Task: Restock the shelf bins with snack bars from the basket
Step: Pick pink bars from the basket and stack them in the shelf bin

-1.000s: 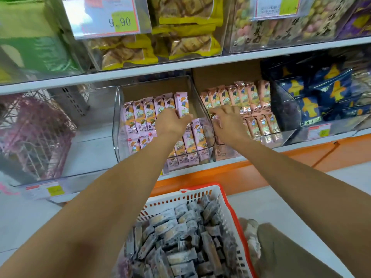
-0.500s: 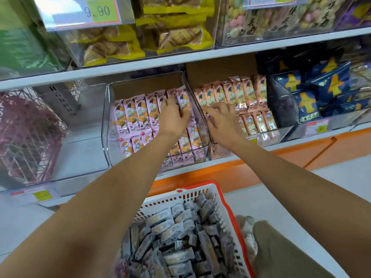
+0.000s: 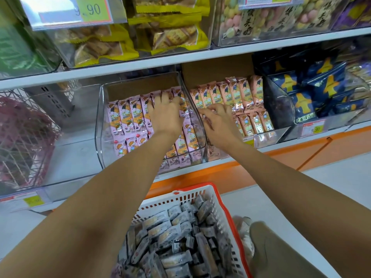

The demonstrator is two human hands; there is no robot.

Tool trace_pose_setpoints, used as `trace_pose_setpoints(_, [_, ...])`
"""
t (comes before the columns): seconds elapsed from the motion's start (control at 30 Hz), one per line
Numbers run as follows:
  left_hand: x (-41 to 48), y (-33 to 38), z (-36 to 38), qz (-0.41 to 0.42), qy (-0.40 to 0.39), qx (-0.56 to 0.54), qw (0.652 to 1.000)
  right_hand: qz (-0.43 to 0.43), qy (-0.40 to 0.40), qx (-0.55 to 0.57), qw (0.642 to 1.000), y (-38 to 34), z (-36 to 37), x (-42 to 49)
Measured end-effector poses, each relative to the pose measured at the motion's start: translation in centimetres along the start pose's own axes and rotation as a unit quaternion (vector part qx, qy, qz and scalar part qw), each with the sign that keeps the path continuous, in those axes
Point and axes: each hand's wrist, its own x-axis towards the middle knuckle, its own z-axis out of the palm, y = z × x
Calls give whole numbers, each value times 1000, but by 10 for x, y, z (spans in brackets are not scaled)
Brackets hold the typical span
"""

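Yellow price tag (image 3: 88, 10) on the eleven o'clock shelf bin (image 3: 66, 51) reads "9.90", the 9 faint; the three o'clock tag (image 3: 314, 129) reads "9.90".

— Where are the hands?
— The left hand (image 3: 165, 114) lies with fingers spread on the pink snack bars (image 3: 128, 115) in the left clear bin (image 3: 100, 125); the right hand (image 3: 218, 122) reaches over the peach snack bars (image 3: 239, 91) in the neighbouring bin (image 3: 269, 136), fingers pointing left; whether it pinches one I cannot tell.
— And the basket?
— The white basket (image 3: 180, 199) with its red rim sits below the shelf, between the forearms; grey-wrapped bars (image 3: 176, 233) lie heaped in it; dark blue packs (image 3: 321, 81) fill the bin further right.
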Motion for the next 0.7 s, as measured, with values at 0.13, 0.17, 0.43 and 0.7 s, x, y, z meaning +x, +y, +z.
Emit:
trace_pose_setpoints(0.13, [-1, 0, 3, 16, -18, 1, 1000, 3, 6, 1, 1000, 0, 0, 0])
trace_pose_setpoints(0.17, [-3, -2, 2, 22, -27, -6, 999, 4, 7, 2, 1000, 0, 0, 0])
trace_pose_setpoints(0.43, [-62, -34, -33, 62, 26, -83, 994, 34, 46, 61, 997, -3, -8, -9])
trace_pose_setpoints(0.7, [-160, -88, -62, 71, 131, -82, 985, -61, 202, 94, 973, -59, -3, -62])
